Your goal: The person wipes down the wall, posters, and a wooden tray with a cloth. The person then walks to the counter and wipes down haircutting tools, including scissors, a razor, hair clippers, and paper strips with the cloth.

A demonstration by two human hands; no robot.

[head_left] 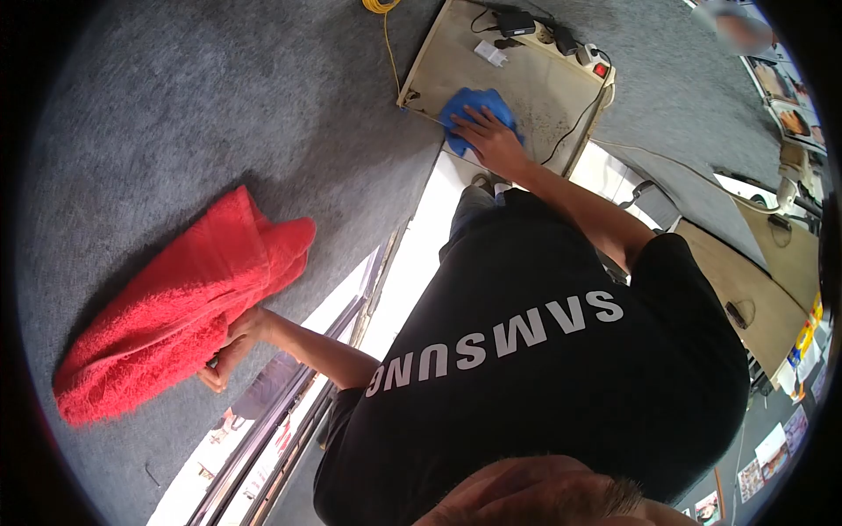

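My left hand is closed on the edge of a thick red towel. The towel bulges out over the grey carpet-like surface, and its folds hide part of the hand. At the top middle, my right hand holds a crumpled blue cloth against a speckled, light wooden board. My right fingers curve over the cloth, slightly apart, and the palm hides part of it.
A power strip with plugged-in adapters lies along the board's far edge, near a white charger. A black cable crosses the board. A yellow cord hangs left of it. Metal rails run at lower left.
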